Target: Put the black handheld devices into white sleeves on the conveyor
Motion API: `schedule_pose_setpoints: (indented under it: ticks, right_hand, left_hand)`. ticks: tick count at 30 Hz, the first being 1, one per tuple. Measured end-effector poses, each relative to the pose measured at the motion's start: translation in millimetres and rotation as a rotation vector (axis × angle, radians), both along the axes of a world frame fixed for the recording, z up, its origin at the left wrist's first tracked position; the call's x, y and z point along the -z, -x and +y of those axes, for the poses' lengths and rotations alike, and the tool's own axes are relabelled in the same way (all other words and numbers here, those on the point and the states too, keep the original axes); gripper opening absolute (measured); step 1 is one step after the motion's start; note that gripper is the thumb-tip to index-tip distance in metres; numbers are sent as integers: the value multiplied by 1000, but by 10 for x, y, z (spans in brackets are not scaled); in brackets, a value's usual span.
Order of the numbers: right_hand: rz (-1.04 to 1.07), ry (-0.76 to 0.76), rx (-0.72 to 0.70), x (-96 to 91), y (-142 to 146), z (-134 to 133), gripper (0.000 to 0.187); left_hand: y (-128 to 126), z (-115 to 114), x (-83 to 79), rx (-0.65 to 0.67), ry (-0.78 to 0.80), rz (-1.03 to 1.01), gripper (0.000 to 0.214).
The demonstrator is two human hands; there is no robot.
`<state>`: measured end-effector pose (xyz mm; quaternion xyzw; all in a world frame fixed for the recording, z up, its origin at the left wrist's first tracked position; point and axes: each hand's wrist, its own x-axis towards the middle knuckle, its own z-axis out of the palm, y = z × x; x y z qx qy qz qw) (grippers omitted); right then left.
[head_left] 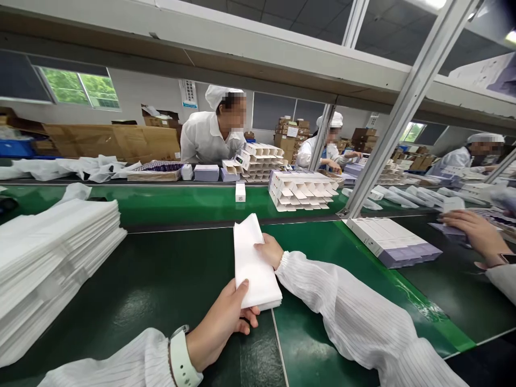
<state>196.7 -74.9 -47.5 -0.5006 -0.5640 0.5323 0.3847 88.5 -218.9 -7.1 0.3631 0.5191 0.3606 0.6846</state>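
Both my hands hold a small stack of white foam sheets [253,266] over the dark green table [161,279]. My left hand [221,322] grips the stack's near end, thumb on top and fingers curled beneath. My right hand [269,250] is closed on the stack's right edge, further back. A watch sits on my left wrist, and both arms wear white striped sleeves.
A tall pile of white foam sheets [48,263] lies at the left. A green conveyor belt [169,201] carries a small white box [240,192] and stacked cartons [300,189]. Flat purple-ended boxes [393,242] lie at right beside another person's hand [475,234]. Workers stand opposite.
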Motion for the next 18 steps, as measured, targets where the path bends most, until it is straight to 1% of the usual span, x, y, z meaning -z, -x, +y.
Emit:
schedule_pose_setpoints:
  ticks: [3, 6, 9, 12, 15, 17, 18]
  right_hand:
    - [-154, -89, -14, -13, -8, -12, 28]
    - [-355, -198, -4, -101, -22, -68, 30]
    - [-521, -304, -21, -178, -34, -124, 30]
    - [-679, -395, -30, -186, -41, -142, 26]
    - [-793, -413, -8, -152, -52, -128, 24]
    - [-817, -389, -6, -130, -69, -115, 26]
    - [-810, -373, -2, -121, -83, -110, 28]
  left_hand:
    - [-4, -4, 12, 0, 15, 9, 35]
    - [-4, -14, 13, 15, 38, 41, 34]
    - [15, -15, 2, 63, 58, 82, 35]
    - [35, -4, -29, 106, 78, 134, 36]
    - [57, 4, -84, 130, 99, 160, 37]
    - [104, 15, -121, 186, 133, 196, 40]
    - [147, 32, -132, 227, 145, 249, 44]
